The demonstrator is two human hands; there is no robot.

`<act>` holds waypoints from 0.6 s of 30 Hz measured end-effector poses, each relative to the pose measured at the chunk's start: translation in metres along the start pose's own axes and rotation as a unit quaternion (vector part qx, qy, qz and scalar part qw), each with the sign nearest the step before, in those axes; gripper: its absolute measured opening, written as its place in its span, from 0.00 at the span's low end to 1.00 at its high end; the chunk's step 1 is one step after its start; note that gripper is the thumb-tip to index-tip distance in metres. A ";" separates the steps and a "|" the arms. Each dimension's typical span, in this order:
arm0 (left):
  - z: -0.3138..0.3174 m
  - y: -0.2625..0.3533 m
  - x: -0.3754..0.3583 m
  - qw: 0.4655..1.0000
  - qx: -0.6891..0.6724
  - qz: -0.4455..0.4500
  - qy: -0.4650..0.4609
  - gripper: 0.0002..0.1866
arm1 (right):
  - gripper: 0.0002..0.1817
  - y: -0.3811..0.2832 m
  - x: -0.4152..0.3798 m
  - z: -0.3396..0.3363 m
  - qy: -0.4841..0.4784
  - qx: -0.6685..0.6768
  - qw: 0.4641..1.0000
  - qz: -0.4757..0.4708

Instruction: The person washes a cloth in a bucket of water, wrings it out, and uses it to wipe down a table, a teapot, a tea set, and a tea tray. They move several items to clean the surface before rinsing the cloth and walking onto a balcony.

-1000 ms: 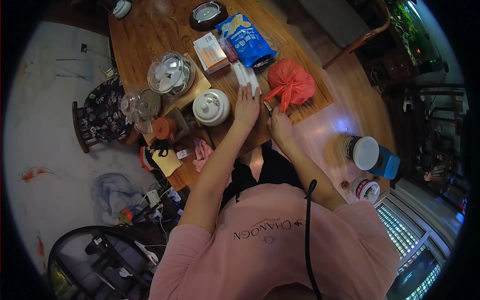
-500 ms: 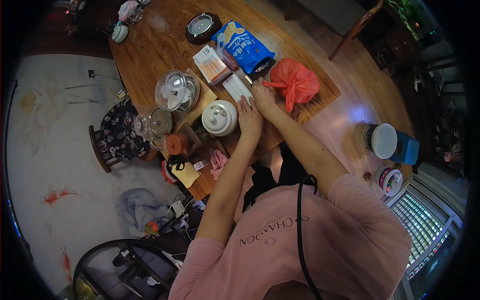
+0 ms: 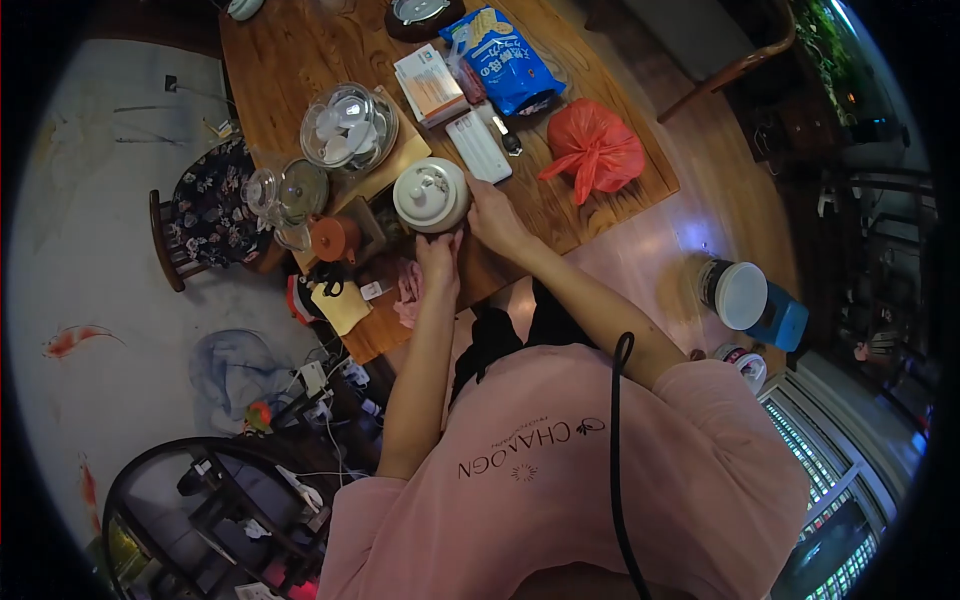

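A white lidded ceramic pot (image 3: 428,192) with a round knob stands near the table's front edge. My left hand (image 3: 440,258) grips its near side, fingers curled against the lower wall. My right hand (image 3: 494,214) is closed on its right side, and the fingertips are partly hidden behind the pot. Just beyond the right hand lies a flat white box (image 3: 479,146). A small black key fob (image 3: 512,143) rests beside that box.
Left of the pot are a glass bowl of cups (image 3: 349,128), a terracotta teapot (image 3: 334,239) and a pink cloth (image 3: 409,292). Farther back stand an orange-and-white box (image 3: 431,86) and a blue snack bag (image 3: 508,62). A red plastic bag (image 3: 594,150) sits at right.
Both hands have left the flat white box and moved left and nearer to my body, onto the pot. The key fob now shows beside the box. The whole view has shifted.
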State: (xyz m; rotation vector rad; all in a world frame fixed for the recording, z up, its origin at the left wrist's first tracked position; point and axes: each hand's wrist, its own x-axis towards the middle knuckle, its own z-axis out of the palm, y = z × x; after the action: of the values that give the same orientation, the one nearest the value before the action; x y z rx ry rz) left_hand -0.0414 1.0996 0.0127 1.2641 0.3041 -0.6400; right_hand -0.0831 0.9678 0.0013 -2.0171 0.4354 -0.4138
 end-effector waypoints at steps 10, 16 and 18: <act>-0.027 0.016 -0.088 0.927 0.341 0.157 0.002 0.25 | 0.26 -0.024 -0.025 -0.091 0.041 -0.212 0.967 -0.133; -0.100 0.004 -0.111 0.754 0.567 0.307 0.122 0.28 | 0.45 0.039 0.002 -0.144 0.185 -0.432 0.879 0.085; -0.109 -0.003 -0.112 0.755 0.566 0.308 0.125 0.28 | 0.51 0.049 0.011 -0.142 0.157 -0.401 0.895 0.115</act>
State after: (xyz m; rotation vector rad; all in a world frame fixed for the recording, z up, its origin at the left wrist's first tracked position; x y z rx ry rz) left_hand -0.1174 1.2335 0.0398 2.4797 -0.3830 0.0089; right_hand -0.1459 0.8320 0.0228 -2.6472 1.1898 -0.4557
